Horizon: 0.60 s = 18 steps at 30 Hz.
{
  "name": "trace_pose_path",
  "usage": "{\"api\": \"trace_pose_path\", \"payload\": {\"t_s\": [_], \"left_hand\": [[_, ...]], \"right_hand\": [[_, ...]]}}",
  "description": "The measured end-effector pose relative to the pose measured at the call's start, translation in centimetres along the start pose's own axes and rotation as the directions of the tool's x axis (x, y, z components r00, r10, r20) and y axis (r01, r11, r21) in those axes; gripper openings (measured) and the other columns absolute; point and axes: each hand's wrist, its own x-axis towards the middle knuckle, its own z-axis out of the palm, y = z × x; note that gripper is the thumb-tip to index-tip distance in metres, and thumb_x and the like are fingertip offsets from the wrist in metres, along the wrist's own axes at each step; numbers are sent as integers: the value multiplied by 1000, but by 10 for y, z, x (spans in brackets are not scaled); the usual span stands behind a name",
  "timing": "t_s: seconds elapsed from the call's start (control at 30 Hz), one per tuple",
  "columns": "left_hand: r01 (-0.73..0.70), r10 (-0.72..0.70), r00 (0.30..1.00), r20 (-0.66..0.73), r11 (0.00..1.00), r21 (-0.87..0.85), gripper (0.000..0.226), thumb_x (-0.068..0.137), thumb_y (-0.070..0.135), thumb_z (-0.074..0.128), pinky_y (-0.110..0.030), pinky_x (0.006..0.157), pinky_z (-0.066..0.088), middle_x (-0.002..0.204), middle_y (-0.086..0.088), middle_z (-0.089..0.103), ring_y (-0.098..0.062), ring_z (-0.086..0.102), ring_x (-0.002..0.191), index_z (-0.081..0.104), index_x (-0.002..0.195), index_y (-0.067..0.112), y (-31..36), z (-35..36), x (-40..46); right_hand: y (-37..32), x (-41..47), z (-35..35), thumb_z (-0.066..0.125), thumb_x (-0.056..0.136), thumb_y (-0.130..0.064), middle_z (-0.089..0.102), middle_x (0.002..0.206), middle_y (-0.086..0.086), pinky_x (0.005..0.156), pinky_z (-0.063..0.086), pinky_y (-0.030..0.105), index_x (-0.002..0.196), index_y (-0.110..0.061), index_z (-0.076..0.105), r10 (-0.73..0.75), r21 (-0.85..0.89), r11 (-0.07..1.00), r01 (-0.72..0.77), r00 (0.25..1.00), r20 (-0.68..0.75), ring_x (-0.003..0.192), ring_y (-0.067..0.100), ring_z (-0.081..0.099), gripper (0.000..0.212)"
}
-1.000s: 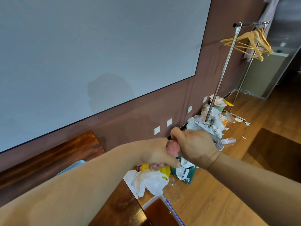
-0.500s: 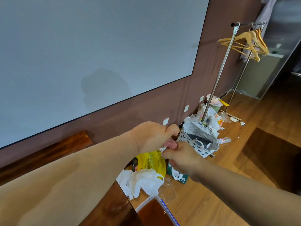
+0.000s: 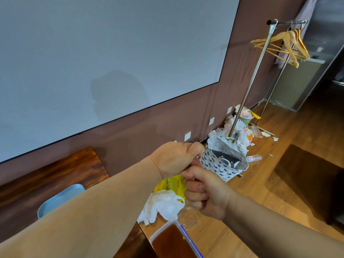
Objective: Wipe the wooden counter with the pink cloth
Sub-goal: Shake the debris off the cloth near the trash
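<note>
Most of the pink cloth [image 3: 195,162] is hiding inside two fists, so only a small ribbed bit is showing between them, up in the air past the end of the desk [image 3: 55,175]. The left hand [image 3: 175,159] is making a tight grip on the top of the cloth, with its fingers curled all the way in. The right hand [image 3: 206,192] is sitting just under it, also curled tight, and the cloth seems to be running down into that grip, though the part inside is hidden. The left arm is covering a lot of the desk, which is looking dark, brown and shiny, with wood lines in it. A light blue tray [image 3: 59,199] with round corners is peeking out from behind that arm. A clear plastic box [image 3: 173,241] with brown stuff in it is getting cut off at the bottom edge. On the wooden floor, a soft white bag with blue spots [image 3: 221,162] is standing open, and something dark inside it is hard to make out. Crumpled white plastic [image 3: 163,205] and a yellow bag [image 3: 171,185] are lying below the hands. Farther back, a shiny metal rack [image 3: 251,84] is holding wooden hangers [image 3: 286,45].
</note>
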Motion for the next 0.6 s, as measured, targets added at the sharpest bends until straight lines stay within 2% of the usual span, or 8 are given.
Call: {"api": "trace_pose_path", "payload": {"t_s": [0.07, 0.13, 0.2, 0.27, 0.3, 0.37, 0.43, 0.6], "left_hand": [[-17, 17, 999, -38, 1000, 0, 25, 86, -2, 62, -42, 53, 53, 78, -13, 62, -32, 56, 58, 50, 107, 3, 1, 2, 1], [-16, 15, 998, -59, 1000, -6, 23, 79, -4, 67, -40, 46, 51, 72, -12, 60, -31, 55, 53, 56, 98, -1, 0, 3, 3], [3, -4, 998, -66, 1000, -12, 20, 76, -4, 67, -41, 45, 51, 71, -11, 60, -32, 55, 52, 59, 95, -3, -2, 5, 5], [3, -5, 997, -75, 1000, -19, 26, 78, -3, 66, -42, 48, 52, 73, -11, 61, -32, 56, 54, 54, 101, 1, -3, 9, 6], [2, -4, 996, -84, 1000, -23, 33, 80, -1, 65, -41, 50, 52, 75, -11, 61, -32, 56, 56, 47, 106, 8, -4, 11, 7], [-8, 5, 994, -110, 1000, -25, 44, 83, 0, 66, -36, 51, 50, 76, -8, 60, -28, 53, 57, 31, 102, 19, -6, 13, 7], [-41, 36, 986, -162, 999, -26, 51, 78, -3, 71, -30, 45, 46, 70, -7, 59, -22, 46, 52, 30, 97, 18, -6, 14, 7], [-69, 60, 981, -184, 997, -45, 55, 67, -3, 75, -27, 40, 42, 64, -6, 57, -17, 35, 51, 32, 96, 16, -6, 16, 4]], "right_hand": [[-1, 1, 0, 61, 77, -17, 24, 40, -10, 37, 15, 20, 52, -25, 38, -10, 22, 1000, 10, 1000, 12, 33, 5, 18, 35], [-2, 2, 0, 63, 70, -20, 24, 40, -10, 37, 14, 20, 51, -25, 36, -17, 40, 999, 16, 1000, 23, 32, 5, 17, 33], [-3, 4, -1, 62, 70, -20, 23, 39, -11, 38, 13, 20, 49, -25, 36, -18, 45, 999, 17, 1000, 26, 32, 4, 17, 34], [-3, 5, -2, 62, 71, -20, 23, 39, -11, 37, 13, 20, 49, -25, 35, -16, 45, 999, 15, 1000, 23, 32, 4, 16, 35], [-4, 5, -2, 62, 71, -20, 22, 39, -11, 36, 13, 20, 50, -25, 34, -15, 45, 999, 14, 1000, 21, 32, 4, 16, 35], [-4, 6, -3, 62, 70, -20, 22, 39, -11, 35, 14, 19, 51, -26, 33, -14, 48, 999, 13, 1000, 17, 32, 4, 16, 35], [-5, 6, -2, 62, 70, -20, 23, 39, -11, 35, 14, 19, 52, -26, 34, -15, 52, 999, 14, 1000, 15, 31, 4, 17, 34], [-3, 6, -2, 62, 70, -19, 24, 38, -10, 33, 16, 18, 54, -26, 33, -3, 71, 997, 0, 999, 37, 31, 4, 18, 35]]}}
